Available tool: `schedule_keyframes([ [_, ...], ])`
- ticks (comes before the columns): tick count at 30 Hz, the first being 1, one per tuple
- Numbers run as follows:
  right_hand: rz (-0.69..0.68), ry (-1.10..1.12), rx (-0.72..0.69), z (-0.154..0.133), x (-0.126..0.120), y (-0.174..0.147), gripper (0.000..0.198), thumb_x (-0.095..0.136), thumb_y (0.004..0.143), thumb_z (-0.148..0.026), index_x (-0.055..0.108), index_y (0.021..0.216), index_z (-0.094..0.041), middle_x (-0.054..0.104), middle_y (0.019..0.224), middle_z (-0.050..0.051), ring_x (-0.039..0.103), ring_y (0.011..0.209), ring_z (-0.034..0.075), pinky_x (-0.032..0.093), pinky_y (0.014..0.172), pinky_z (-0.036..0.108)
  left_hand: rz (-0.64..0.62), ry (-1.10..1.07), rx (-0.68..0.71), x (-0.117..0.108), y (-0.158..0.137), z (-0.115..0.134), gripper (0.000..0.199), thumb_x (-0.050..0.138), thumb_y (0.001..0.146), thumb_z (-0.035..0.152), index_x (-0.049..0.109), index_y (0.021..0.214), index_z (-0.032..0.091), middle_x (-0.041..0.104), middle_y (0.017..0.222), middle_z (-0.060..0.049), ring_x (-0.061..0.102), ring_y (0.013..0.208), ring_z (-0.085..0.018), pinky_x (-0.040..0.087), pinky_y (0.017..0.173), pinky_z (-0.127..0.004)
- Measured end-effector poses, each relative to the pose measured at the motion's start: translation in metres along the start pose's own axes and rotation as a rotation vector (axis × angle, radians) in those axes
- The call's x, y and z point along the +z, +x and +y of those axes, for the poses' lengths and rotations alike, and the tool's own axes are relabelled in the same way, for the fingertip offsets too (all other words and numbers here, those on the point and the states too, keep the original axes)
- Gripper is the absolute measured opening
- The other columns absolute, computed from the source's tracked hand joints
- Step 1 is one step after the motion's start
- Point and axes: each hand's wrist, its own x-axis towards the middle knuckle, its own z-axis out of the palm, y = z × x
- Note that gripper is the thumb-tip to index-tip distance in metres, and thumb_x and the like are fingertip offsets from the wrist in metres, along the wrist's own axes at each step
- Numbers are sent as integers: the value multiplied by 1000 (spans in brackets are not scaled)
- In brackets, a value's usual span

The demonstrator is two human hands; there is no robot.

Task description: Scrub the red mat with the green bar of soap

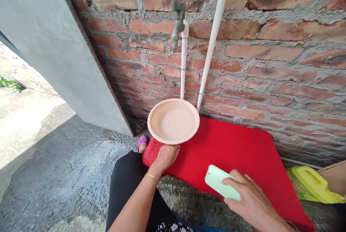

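Your single head camera looks forward and down from close above your knees, facing the brick wall (270,62) at twelve o'clock. The tap (177,23) sits high at twelve, wet concrete floor (67,174) spreads toward nine.

The left hand (165,157) grips the near rim of a pale pink plate (173,120), held over the red mat's (238,149) left edge below the tap (177,23). The right hand (250,197) holds a mint-green bar (220,182) over the mat's near edge; a yellow jug (313,185) lies right.
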Motion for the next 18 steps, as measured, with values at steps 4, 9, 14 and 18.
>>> schedule_keyframes([
  [4,-178,84,-196,-60,27,13,45,58,70,-18,70,110,-34,61,126,2,56,118,25,29,114,42,37,34,-9,4,1,0,30,37,99,25,67,95,20,72,91,-8,68,84,-21,46,74,-29],
  [9,-222,59,-9,-3,28,-13,55,55,61,-9,71,106,-37,61,132,0,55,125,26,34,112,41,41,40,17,3,2,-1,30,38,100,24,67,93,20,72,90,-8,68,84,-20,46,73,-28],
  [14,-102,56,109,57,-5,-39,40,61,67,-21,72,102,-36,66,105,4,64,96,26,49,84,35,102,83,62,9,2,-2,26,41,97,20,65,88,19,70,82,-8,66,78,-21,47,69,-29],
  [18,32,94,37,-3,5,-15,33,59,77,-29,69,108,-33,63,107,2,60,97,23,46,89,34,266,73,208,21,0,5,24,41,98,19,65,93,20,68,82,-6,65,79,-20,50,73,-31],
])
